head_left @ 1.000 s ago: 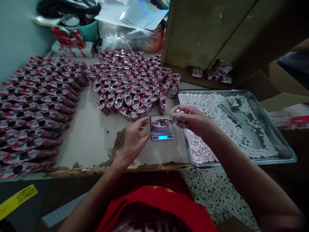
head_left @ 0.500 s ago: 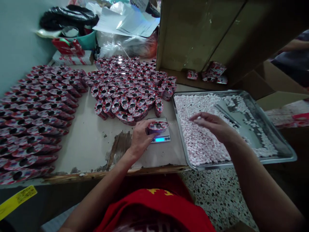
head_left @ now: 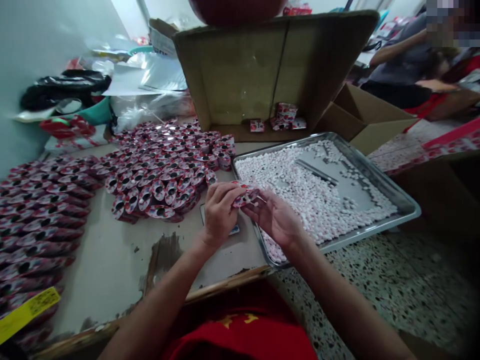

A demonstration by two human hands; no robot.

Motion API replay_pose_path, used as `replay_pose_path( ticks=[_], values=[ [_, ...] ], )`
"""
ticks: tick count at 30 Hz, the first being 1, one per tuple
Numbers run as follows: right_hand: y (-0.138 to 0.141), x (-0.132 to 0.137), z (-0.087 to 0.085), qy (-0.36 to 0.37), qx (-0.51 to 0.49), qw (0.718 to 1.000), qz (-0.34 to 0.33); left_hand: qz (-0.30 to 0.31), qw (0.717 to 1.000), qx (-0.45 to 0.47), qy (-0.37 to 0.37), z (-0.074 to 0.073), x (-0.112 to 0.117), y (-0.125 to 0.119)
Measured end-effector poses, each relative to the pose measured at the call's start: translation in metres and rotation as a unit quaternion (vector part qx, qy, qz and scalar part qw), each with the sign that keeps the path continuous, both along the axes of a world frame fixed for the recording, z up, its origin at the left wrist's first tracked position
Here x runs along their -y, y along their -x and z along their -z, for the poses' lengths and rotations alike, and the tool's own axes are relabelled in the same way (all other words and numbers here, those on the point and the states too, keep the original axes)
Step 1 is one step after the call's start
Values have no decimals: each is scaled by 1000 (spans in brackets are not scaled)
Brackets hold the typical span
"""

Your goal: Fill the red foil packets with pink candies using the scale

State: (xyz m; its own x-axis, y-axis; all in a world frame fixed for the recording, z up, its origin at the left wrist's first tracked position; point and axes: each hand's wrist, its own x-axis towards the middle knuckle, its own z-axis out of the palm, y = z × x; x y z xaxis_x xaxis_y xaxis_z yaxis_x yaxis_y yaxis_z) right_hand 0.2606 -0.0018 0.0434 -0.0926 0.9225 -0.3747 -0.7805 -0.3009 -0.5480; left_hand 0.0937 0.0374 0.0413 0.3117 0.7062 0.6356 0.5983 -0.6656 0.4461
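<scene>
My left hand (head_left: 221, 210) grips a small red-and-white printed carton (head_left: 243, 196), lifted and tilted toward the right. At the carton's open end is my right hand (head_left: 279, 215), palm up, its curled fingers close around a small white candy (head_left: 256, 204). Whether those fingers also touch the carton is hard to make out. Below my left hand lies a small digital scale (head_left: 234, 230), mostly hidden by it. Many white candies (head_left: 300, 200) cover much of a metal tray (head_left: 375, 226) on the right, where a metal ruler-like strip (head_left: 317, 172) lies among them.
Upright open cartons (head_left: 159, 190) stand in a dense group behind the scale, with rows of more cartons (head_left: 45, 235) at left. A large cardboard box (head_left: 240, 75) opens toward me at the back. Another person (head_left: 401, 55) sits at upper right.
My left hand has raised the carton off the scale and tilted it. My right hand has moved left from above the tray to the carton. The view has shifted.
</scene>
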Motion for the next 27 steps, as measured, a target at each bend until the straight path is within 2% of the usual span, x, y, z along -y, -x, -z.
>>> replay_pose_path(
  ticks=[5,8,10,13,16,18,21,24,26,27],
  values=[
    [-18,8,8,12,-9,1000,-23,-26,993,69,87,24,3,-11],
    [-25,8,12,18,-9,999,-34,-16,978,135,157,29,2,-13],
    [-29,9,14,16,12,999,-30,-15,957,197,211,28,2,-9],
    [-33,10,14,17,75,997,-5,-31,927,252,278,24,6,7],
    [-29,10,8,-8,151,989,-2,-47,928,232,289,23,18,31],
    [-17,10,0,-57,216,975,-16,-52,926,222,300,27,27,45],
    [12,7,-12,-165,344,923,-42,-59,921,217,319,40,35,59],
    [38,3,-17,-290,473,829,-68,-52,928,212,300,50,36,68],
    [45,0,-16,-336,523,781,-64,-50,938,211,272,51,36,77],
    [45,-2,-15,-337,535,773,-56,-56,942,209,257,49,37,82]
  ],
)
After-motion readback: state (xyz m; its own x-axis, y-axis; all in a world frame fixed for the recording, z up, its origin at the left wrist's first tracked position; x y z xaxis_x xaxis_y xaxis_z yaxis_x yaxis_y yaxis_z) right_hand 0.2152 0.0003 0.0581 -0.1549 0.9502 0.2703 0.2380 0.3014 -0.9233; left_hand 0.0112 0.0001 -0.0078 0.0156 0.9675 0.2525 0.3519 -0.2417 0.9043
